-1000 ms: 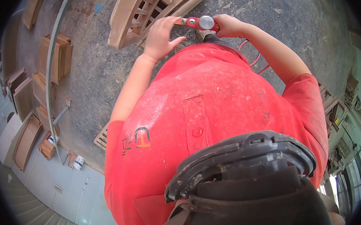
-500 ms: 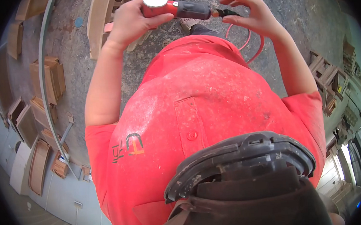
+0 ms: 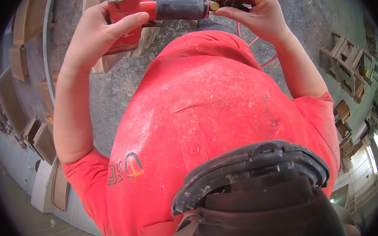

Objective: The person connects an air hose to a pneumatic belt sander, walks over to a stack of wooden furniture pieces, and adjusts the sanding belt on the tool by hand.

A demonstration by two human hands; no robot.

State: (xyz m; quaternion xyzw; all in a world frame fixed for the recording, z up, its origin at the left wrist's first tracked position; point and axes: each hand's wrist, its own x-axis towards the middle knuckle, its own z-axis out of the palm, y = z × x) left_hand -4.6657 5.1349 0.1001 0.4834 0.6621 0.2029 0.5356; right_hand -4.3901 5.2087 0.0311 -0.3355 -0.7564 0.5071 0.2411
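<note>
Held left of centre on the far side, a red tool with a textured black handle (image 3: 166, 7) fills the left grip (image 3: 95, 32) as the right grip (image 3: 254, 10) pinches narrowly at a black coupling (image 3: 235, 5) beside its brass-coloured fitting (image 3: 213, 5), where a crooked join could slip loose.

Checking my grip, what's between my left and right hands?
In the head view, the dark handle of the red tool and a brass fitting lie between left hand and right hand.
</note>
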